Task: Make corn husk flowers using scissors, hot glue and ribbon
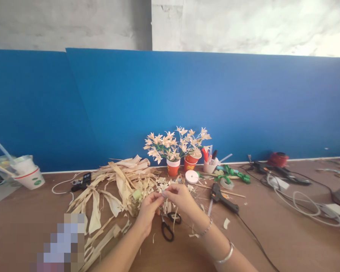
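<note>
The left hand (149,208) and right hand (180,195) pinch 1 pale flower (163,187) between them, equally near; it pokes just beyond their fingertips, long axis unclear.

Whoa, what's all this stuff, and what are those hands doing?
Someone's left hand and right hand are close together, fingertips pinching what looks like a small pale piece, mostly hidden. Black-handled scissors lie on the table just below. Dry, pale strips are heaped to the left, a glue gun lies to the right, and pale flowers stand behind.
</note>
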`<action>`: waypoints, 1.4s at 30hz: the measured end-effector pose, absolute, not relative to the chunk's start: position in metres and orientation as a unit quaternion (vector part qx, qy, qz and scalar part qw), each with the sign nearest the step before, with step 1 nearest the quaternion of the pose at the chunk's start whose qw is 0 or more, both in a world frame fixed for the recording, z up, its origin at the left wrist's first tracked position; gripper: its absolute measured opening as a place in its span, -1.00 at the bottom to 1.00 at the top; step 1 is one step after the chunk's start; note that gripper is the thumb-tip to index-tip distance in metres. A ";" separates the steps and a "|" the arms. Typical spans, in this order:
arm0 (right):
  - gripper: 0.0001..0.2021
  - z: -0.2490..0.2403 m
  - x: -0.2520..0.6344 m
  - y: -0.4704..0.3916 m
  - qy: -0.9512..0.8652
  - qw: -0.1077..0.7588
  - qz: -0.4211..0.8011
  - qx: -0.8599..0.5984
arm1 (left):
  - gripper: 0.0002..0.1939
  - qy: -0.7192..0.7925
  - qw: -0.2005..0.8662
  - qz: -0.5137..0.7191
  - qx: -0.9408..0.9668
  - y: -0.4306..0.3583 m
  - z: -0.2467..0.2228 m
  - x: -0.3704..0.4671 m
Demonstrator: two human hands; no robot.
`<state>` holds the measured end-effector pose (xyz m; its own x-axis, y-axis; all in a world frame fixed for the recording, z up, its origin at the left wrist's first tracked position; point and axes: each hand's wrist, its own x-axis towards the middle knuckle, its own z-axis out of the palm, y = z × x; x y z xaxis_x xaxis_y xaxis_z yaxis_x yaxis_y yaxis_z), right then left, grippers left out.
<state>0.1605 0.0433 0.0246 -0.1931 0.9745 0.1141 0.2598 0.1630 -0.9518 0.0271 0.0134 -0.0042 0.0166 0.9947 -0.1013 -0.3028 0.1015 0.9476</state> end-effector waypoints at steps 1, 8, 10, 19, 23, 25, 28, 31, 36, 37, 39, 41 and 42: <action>-0.88 0.024 0.161 0.043 -0.641 0.413 0.428 -0.486 | -0.81 0.444 0.594 0.543 0.394 0.013 -0.004 0.027; -0.87 0.023 0.161 0.044 -0.647 0.407 0.423 -0.487 | -0.81 0.441 0.581 0.544 0.415 0.013 -0.004 0.028; -0.87 0.022 0.160 0.045 -0.642 0.410 0.428 -0.487 | -0.81 0.440 0.574 0.547 0.421 0.013 -0.004 0.028; -0.88 0.020 0.160 0.046 -0.644 0.426 0.401 -0.493 | -0.76 0.453 0.546 0.563 0.423 0.013 -0.005 0.028; -0.88 0.022 0.160 0.044 -0.648 0.424 0.402 -0.489 | -0.75 0.453 0.538 0.569 0.427 0.013 -0.004 0.029; -0.88 0.022 0.160 0.045 -0.649 0.422 0.400 -0.491 | -0.74 0.453 0.535 0.570 0.428 0.013 -0.004 0.029; -0.89 0.021 0.160 0.045 -0.653 0.417 0.390 -0.498 | -0.75 0.451 0.536 0.572 0.427 0.013 -0.005 0.029; -0.85 0.023 0.162 0.043 -0.667 0.415 0.351 -0.509 | -0.76 0.447 0.543 0.571 0.424 0.012 -0.006 0.029; -0.84 0.031 0.162 0.037 -0.676 0.461 0.263 -0.511 | -0.74 0.469 0.537 0.592 0.377 0.015 -0.007 0.027; -0.90 0.032 0.161 0.036 -0.680 0.471 0.250 -0.503 | -0.73 0.471 0.534 0.597 0.370 0.015 -0.006 0.027; -0.94 0.033 0.158 0.034 -0.690 0.473 0.248 -0.489 | -0.72 0.470 0.530 0.601 0.370 0.015 -0.005 0.027; -0.90 0.034 0.155 0.033 -0.690 0.464 0.261 -0.489 | -0.72 0.469 0.526 0.598 0.381 0.014 -0.004 0.028; -0.89 0.034 0.153 0.032 -0.687 0.461 0.268 -0.494 | -0.72 0.469 0.522 0.597 0.389 0.013 -0.003 0.029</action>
